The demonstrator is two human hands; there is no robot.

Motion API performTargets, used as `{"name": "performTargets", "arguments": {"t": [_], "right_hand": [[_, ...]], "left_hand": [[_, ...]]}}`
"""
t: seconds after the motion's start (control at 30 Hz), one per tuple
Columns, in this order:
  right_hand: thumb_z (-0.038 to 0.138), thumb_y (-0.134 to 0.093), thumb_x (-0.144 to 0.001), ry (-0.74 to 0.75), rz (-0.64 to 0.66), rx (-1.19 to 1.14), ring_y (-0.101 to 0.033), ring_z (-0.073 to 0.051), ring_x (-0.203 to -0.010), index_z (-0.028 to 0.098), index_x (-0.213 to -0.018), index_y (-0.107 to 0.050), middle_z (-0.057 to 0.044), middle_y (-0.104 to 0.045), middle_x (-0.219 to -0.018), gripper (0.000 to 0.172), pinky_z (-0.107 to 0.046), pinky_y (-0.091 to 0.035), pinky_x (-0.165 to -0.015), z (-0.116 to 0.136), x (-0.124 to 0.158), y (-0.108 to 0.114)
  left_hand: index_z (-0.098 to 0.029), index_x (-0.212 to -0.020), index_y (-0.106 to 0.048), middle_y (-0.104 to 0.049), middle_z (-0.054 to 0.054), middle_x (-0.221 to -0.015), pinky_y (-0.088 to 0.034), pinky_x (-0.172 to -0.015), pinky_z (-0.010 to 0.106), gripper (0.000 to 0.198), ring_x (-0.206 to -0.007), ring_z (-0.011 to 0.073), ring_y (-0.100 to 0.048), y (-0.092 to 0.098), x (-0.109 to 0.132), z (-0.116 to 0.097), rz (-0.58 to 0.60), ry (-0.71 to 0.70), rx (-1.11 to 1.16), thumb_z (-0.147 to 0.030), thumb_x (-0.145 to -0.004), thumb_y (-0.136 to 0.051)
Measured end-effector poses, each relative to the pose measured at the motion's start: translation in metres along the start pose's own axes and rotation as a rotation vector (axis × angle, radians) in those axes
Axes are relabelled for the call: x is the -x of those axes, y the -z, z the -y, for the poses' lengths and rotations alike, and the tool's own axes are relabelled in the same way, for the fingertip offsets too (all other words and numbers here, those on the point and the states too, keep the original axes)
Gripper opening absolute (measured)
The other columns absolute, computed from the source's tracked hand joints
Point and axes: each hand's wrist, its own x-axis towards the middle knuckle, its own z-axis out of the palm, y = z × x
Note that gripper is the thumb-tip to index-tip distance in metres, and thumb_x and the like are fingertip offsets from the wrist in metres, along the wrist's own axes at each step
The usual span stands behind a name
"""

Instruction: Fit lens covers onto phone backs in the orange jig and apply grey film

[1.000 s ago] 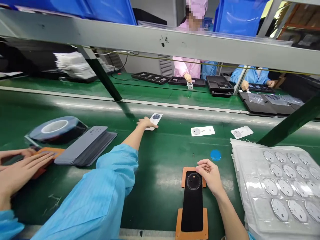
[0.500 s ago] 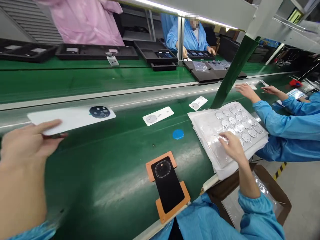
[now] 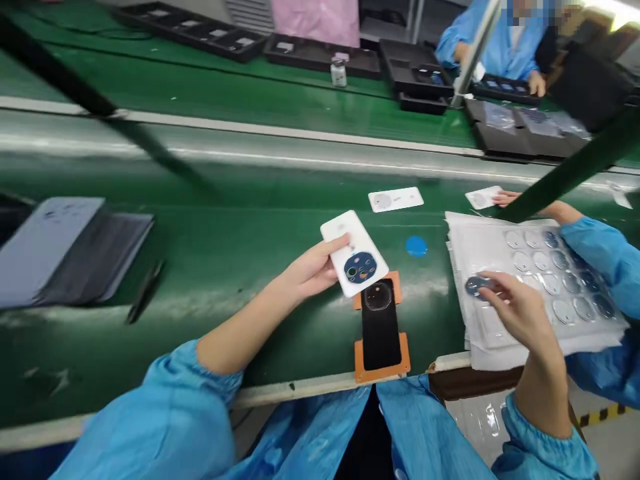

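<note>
My left hand point(image 3: 315, 270) grips a white phone back cover point(image 3: 369, 248) by its left edge, thumb on top. A dark blue round camera area shows on its near end. Just below lies an orange fixture point(image 3: 405, 353) carrying a black phone-shaped pad point(image 3: 380, 337) with a ring outline; the cover's near corner overlaps its top in view. My right hand point(image 3: 523, 313) pinches a dark round disc point(image 3: 474, 287) between thumb and fingers. That disc is over the left part of a clear plastic tray point(image 3: 487, 243) holding several round discs in rows.
A white panel point(image 3: 407, 199) lies beyond the fixture, near a blue round sticker point(image 3: 417, 246). At right, a co-worker's hand point(image 3: 507, 198) touches another white panel point(image 3: 480, 199). Grey panels point(image 3: 60, 247) and a dark pen-like tool point(image 3: 145, 293) lie left. A green post point(image 3: 575, 163) slants by the tray.
My view has turned left. My left hand has brought the white cover from the far left to the fixture. My right hand now holds a disc. A co-worker's hand has reached a white panel.
</note>
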Motion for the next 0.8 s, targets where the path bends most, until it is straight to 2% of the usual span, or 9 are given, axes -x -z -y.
{"name": "performTargets", "arguments": {"t": [0.07, 0.17, 0.23, 0.3, 0.43, 0.5, 0.67, 0.73, 0.8], "right_hand": [[0.03, -0.054, -0.1, 0.221, 0.072, -0.155, -0.073, -0.02, -0.093, 0.026, -0.118, -0.071, -0.006, -0.077, -0.109, 0.025, -0.033, -0.061, -0.08, 0.038, -0.001, -0.041], [0.017, -0.046, -0.102, 0.473, 0.015, -0.172, -0.074, -0.019, -0.103, 0.026, -0.115, -0.074, -0.006, -0.077, -0.112, 0.032, -0.033, -0.063, -0.091, 0.077, 0.001, -0.109], [0.012, -0.046, -0.101, 0.591, 0.022, -0.152, -0.071, -0.021, -0.115, 0.026, -0.118, -0.074, -0.007, -0.076, -0.117, 0.036, -0.037, -0.061, -0.099, 0.085, 0.003, -0.141], [0.009, -0.048, -0.099, 0.656, 0.049, -0.115, -0.067, -0.024, -0.124, 0.025, -0.123, -0.072, -0.009, -0.075, -0.121, 0.037, -0.041, -0.059, -0.104, 0.082, 0.007, -0.156], [0.007, -0.051, -0.097, 0.678, 0.067, -0.014, -0.064, -0.027, -0.127, 0.025, -0.127, -0.068, -0.011, -0.072, -0.127, 0.039, -0.048, -0.057, -0.106, 0.076, 0.012, -0.155], [0.008, -0.053, -0.097, 0.674, 0.078, 0.032, -0.066, -0.028, -0.123, 0.024, -0.126, -0.068, -0.011, -0.073, -0.124, 0.036, -0.05, -0.057, -0.103, 0.08, 0.012, -0.151], [0.011, -0.058, -0.096, 0.705, 0.064, 0.071, -0.072, -0.027, -0.104, 0.022, -0.115, -0.07, -0.011, -0.076, -0.112, 0.024, -0.047, -0.059, -0.091, 0.1, 0.002, -0.139], [0.011, -0.06, -0.095, 0.702, -0.006, -0.03, -0.073, -0.024, -0.096, 0.023, -0.111, -0.07, -0.009, -0.077, -0.107, 0.022, -0.041, -0.06, -0.084, 0.109, -0.007, -0.13], [0.011, -0.061, -0.095, 0.633, -0.116, -0.156, -0.074, -0.021, -0.09, 0.024, -0.109, -0.07, -0.007, -0.077, -0.102, 0.021, -0.036, -0.06, -0.078, 0.119, -0.017, -0.121]], "left_hand": [[-0.011, -0.109, -0.068, -0.076, 0.008, -0.087, -0.063, -0.06, 0.022, 0.028, -0.066, 0.0153, -0.072, 0.0, -0.003, -0.002, 0.025, -0.087, -0.033, -0.002, -0.082, -0.067], [-0.013, -0.108, -0.071, -0.076, 0.01, -0.105, -0.063, -0.067, 0.023, 0.037, -0.081, 0.0176, -0.074, 0.002, -0.006, -0.006, 0.082, -0.204, -0.112, 0.0, -0.073, -0.075], [-0.012, -0.104, -0.073, -0.075, 0.011, -0.109, -0.061, -0.066, 0.023, 0.035, -0.083, 0.0184, -0.073, 0.002, -0.007, -0.006, 0.118, -0.239, -0.151, -0.006, -0.071, -0.081], [-0.011, -0.101, -0.074, -0.075, 0.012, -0.106, -0.058, -0.063, 0.022, 0.035, -0.082, 0.0181, -0.072, 0.002, -0.006, -0.007, 0.134, -0.274, -0.167, -0.01, -0.068, -0.085], [-0.01, -0.092, -0.074, -0.075, 0.009, -0.094, -0.046, -0.05, 0.018, 0.036, -0.073, 0.0141, -0.067, 0.003, -0.008, -0.009, 0.108, -0.346, -0.173, -0.014, -0.061, -0.091], [-0.009, -0.09, -0.074, -0.074, 0.009, -0.091, -0.044, -0.05, 0.019, 0.038, -0.07, 0.0138, -0.066, 0.005, -0.009, -0.009, 0.074, -0.378, -0.176, -0.015, -0.058, -0.093], [-0.01, -0.092, -0.075, -0.076, 0.011, -0.098, -0.057, -0.073, 0.032, 0.045, -0.087, 0.0231, -0.071, 0.006, -0.013, -0.001, 0.053, -0.411, -0.156, -0.016, -0.052, -0.095], [-0.009, -0.091, -0.076, -0.077, 0.011, -0.099, -0.058, -0.079, 0.036, 0.046, -0.089, 0.0245, -0.071, 0.005, -0.014, 0.005, 0.043, -0.433, -0.154, -0.015, -0.05, -0.095], [-0.009, -0.09, -0.076, -0.077, 0.012, -0.099, -0.058, -0.082, 0.037, 0.046, -0.09, 0.025, -0.071, 0.004, -0.016, 0.012, 0.029, -0.463, -0.17, -0.015, -0.048, -0.095]]}}
